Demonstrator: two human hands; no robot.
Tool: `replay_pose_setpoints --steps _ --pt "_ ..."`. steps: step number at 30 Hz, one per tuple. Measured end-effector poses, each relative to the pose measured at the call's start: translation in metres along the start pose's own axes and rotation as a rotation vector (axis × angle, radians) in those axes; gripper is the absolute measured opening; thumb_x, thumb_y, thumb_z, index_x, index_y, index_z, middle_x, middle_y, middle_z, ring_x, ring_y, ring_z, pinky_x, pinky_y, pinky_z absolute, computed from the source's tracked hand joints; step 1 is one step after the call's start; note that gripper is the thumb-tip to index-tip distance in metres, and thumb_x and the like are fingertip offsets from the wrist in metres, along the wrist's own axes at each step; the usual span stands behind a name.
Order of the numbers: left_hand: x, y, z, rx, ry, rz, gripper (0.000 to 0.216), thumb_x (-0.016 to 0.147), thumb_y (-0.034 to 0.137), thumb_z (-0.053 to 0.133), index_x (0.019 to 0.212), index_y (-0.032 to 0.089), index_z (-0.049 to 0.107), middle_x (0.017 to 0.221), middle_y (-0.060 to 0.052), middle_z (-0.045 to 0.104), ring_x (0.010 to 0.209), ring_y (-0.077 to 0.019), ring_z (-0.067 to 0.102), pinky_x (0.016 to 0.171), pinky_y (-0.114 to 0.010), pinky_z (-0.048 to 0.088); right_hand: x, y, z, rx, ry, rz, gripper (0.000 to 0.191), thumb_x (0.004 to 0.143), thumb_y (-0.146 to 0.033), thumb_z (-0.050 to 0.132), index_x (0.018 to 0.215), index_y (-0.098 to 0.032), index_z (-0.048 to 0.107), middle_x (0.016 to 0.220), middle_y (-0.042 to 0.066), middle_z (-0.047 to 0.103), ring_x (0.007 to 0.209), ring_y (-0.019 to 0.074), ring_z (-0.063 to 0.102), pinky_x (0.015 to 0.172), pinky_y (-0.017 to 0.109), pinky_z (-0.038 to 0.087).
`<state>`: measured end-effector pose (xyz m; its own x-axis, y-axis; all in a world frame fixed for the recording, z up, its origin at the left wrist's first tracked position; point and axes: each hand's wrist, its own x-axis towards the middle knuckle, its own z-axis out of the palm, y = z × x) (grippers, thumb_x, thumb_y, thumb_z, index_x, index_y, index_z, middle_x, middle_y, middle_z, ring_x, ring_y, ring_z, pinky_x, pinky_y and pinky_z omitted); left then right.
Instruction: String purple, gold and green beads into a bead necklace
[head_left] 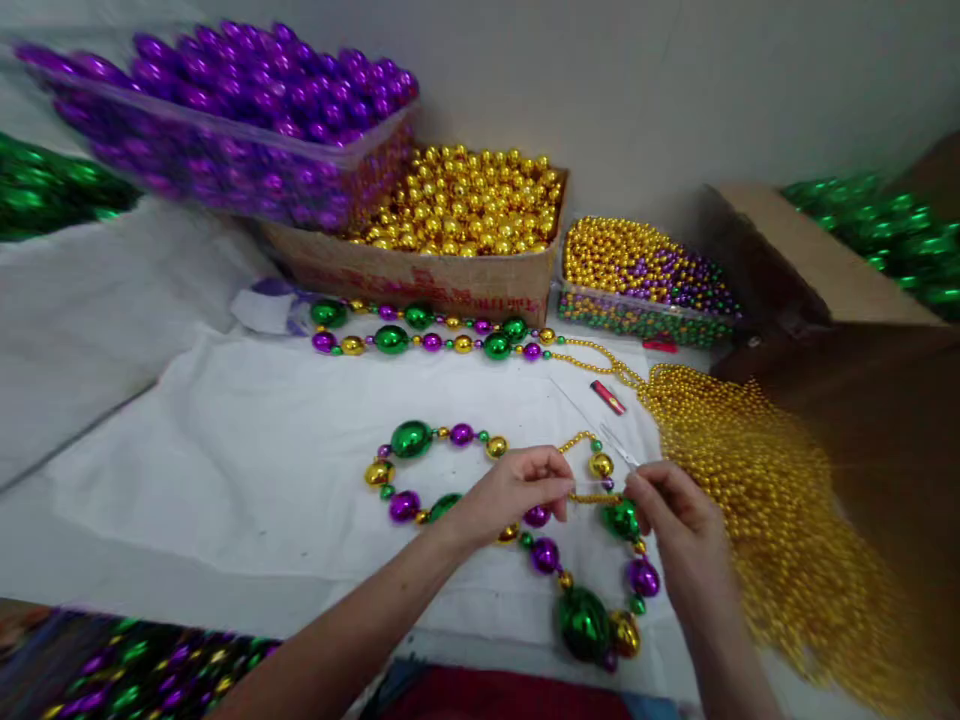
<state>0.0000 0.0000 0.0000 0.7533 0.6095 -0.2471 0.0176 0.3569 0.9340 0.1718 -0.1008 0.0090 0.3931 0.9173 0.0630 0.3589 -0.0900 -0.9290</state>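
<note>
A necklace of large green, purple and gold beads (583, 622) lies in a loop on the white cloth beneath my hands. My left hand (525, 487) is closed in a pinch at one end of a short strand of small gold beads (596, 498). At the strand's other end, my right hand (679, 510) pinches too, and the exact hold is hidden by the fingers. A thin pale line, perhaps thread, runs between the hands. Slim silver scissors or tweezers (619, 445) show just beyond my right fingertips; I cannot tell whether they are held. Near them lies a red lighter (607, 397).
Behind lie a finished-looking bead necklace (390, 340), a bin of purple beads (345, 155), a carton of gold beads (420, 275) and a tub of small mixed beads (637, 305). Gold bead strands (750, 480) heap at right, beside a cardboard box (847, 260) with green beads.
</note>
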Motion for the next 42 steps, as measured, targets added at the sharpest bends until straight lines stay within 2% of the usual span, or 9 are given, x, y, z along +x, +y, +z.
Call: replay_pose_setpoints --steps 3,6,11,16,22,29,33,38,42 --pt "0.007 -0.002 0.006 0.055 0.108 0.012 0.02 0.077 0.034 0.059 0.079 0.015 0.054 0.056 0.004 0.054 0.046 -0.0073 0.047 0.045 -0.017 0.035 -0.001 -0.009 0.003 -0.209 0.167 -0.225 0.015 0.089 -0.029 0.058 0.077 -0.02 0.063 0.104 0.006 0.059 0.098 0.0226 0.052 0.078 0.034 0.04" --pt "0.009 0.0 0.012 0.19 0.108 0.027 0.015 0.081 0.03 0.055 0.078 0.015 0.056 0.056 0.004 0.052 0.047 -0.0076 0.045 0.047 -0.018 0.036 -0.002 -0.018 0.009 -0.228 0.197 -0.306 0.014 0.089 -0.026 0.057 0.078 -0.021 0.065 0.114 0.006 0.057 0.107 0.0237 0.05 0.088 0.037 0.037" --pt "0.004 0.012 0.018 0.385 0.048 0.148 0.013 0.082 0.018 0.05 0.075 0.015 0.059 0.059 0.003 0.053 0.053 -0.0078 0.047 0.052 -0.018 0.036 0.001 -0.01 0.018 0.174 -0.164 -0.135 0.014 0.086 -0.027 0.063 0.073 -0.022 0.066 0.111 0.004 0.059 0.109 0.0232 0.051 0.088 0.033 0.037" --pt "-0.002 0.023 0.016 0.506 0.039 0.183 0.015 0.084 0.019 0.051 0.075 0.014 0.061 0.062 0.003 0.055 0.057 -0.0086 0.048 0.055 -0.018 0.036 0.0 0.005 0.019 0.433 -0.288 0.034 0.017 0.086 -0.027 0.065 0.071 -0.02 0.063 0.088 0.001 0.06 0.086 0.0157 0.055 0.074 0.024 0.039" --pt "-0.002 0.016 0.014 0.597 0.05 0.221 0.013 0.085 0.016 0.051 0.075 0.015 0.06 0.067 0.002 0.057 0.063 -0.0103 0.053 0.061 -0.021 0.04 -0.007 0.004 0.027 0.502 -0.062 0.188 0.022 0.082 -0.035 0.068 0.073 -0.017 0.059 0.061 -0.003 0.052 0.05 0.0072 0.036 0.045 0.019 0.026" --pt "-0.011 0.015 0.011 0.785 -0.01 0.497 0.02 0.092 0.017 0.043 0.083 0.016 0.061 0.136 -0.009 0.046 0.114 -0.018 0.052 0.096 -0.033 0.04 -0.009 -0.002 0.028 0.568 -0.107 0.348 0.03 0.074 -0.04 0.075 0.073 -0.015 0.058 0.056 -0.003 0.052 0.04 0.0026 0.026 0.038 0.016 0.013" --pt "-0.009 0.017 0.008 0.851 -0.148 0.534 0.024 0.096 0.02 0.035 0.089 0.016 0.058 0.107 -0.008 0.061 0.1 -0.0164 0.056 0.086 -0.029 0.043 -0.007 -0.003 0.021 0.522 -0.162 0.377 0.035 0.071 -0.044 0.076 0.073 -0.014 0.057 0.054 -0.002 0.054 0.036 0.0021 0.027 0.035 0.015 0.013" --pt "-0.009 0.017 0.009 0.812 -0.126 0.413 0.018 0.093 0.019 0.041 0.085 0.016 0.058 0.081 -0.002 0.06 0.077 -0.0127 0.055 0.071 -0.024 0.041 -0.008 -0.003 0.017 0.536 -0.213 0.365 0.036 0.074 -0.041 0.074 0.09 -0.019 0.051 0.053 -0.005 0.056 0.033 0.0038 0.027 0.034 0.015 0.014" --pt "-0.011 0.015 0.009 0.561 -0.112 0.178 0.011 0.087 0.017 0.047 0.08 0.015 0.055 0.067 0.003 0.054 0.061 -0.0089 0.049 0.059 -0.021 0.037 -0.019 -0.011 0.02 0.279 -0.167 0.193 0.017 0.083 -0.033 0.064 0.092 -0.021 0.057 0.064 -0.002 0.06 0.053 0.0115 0.051 0.048 0.019 0.036"
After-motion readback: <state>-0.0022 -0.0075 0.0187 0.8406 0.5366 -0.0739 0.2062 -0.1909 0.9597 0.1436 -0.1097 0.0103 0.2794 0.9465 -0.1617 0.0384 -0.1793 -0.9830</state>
